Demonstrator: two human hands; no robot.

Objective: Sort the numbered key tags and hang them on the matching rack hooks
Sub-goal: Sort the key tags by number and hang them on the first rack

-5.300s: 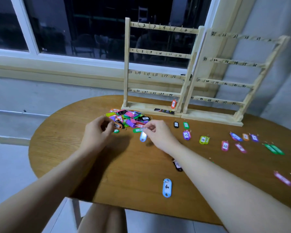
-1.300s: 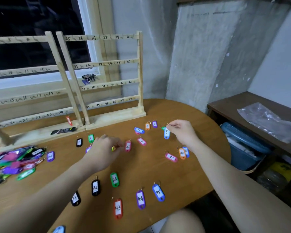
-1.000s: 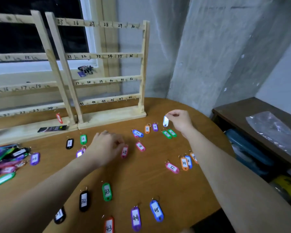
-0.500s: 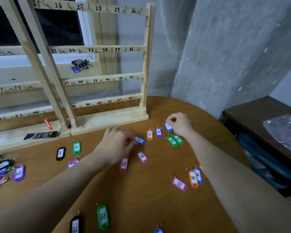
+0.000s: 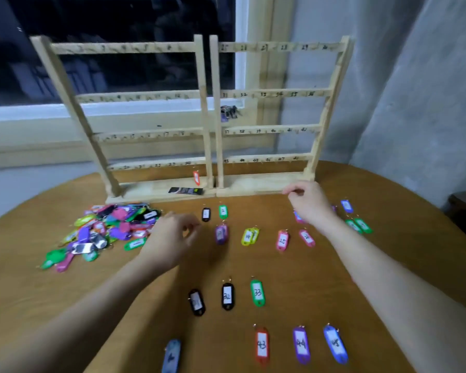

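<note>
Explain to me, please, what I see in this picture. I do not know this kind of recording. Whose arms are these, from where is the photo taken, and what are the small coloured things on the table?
There is no machine here. A person wears a camera on the head, so the one view looks forward and down along their own two arms.

On the round wooden table stand two wooden racks side by side, with rows of numbered hooks. One red tag already hangs low on the left rack.

The coloured things are plastic key tags with handwritten numbers. Many lie in an unsorted pile on the left; others are spread singly, such as the green tag 33.

The left hand hovers by the pile with curled fingers; the picture is too blurred to tell whether it holds anything. The right hand is near the right rack's base, apparently holding nothing.
</note>
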